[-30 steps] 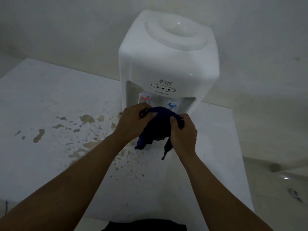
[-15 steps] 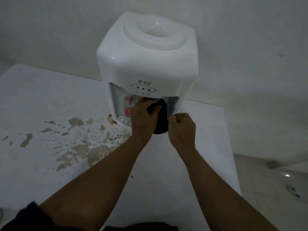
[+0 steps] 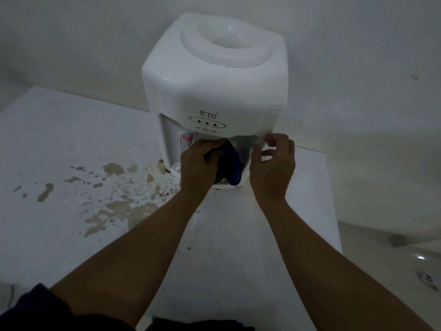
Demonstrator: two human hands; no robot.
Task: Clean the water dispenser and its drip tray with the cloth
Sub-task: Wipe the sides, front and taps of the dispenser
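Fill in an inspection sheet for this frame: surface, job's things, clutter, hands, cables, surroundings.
Surface: white table with brown stains left of the unit.
Job's things: white water dispenser; dark blue cloth in its tap recess, above the drip tray.
Clutter: nothing seen.
Hands: left hand grips the cloth; right hand at the dispenser's right edge, fingers loosely curled, holds nothing.
Cables: nothing seen.
Surroundings: plain pale wall; dim light.

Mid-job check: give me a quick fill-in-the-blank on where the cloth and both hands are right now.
1. The left hand grips a dark ____ cloth.
2. The cloth is pushed into the dispenser's tap recess, above the drip ____.
3. The right hand holds ____.
4. Brown stains mark the white ____.

Missing words: blue; tray; nothing; table
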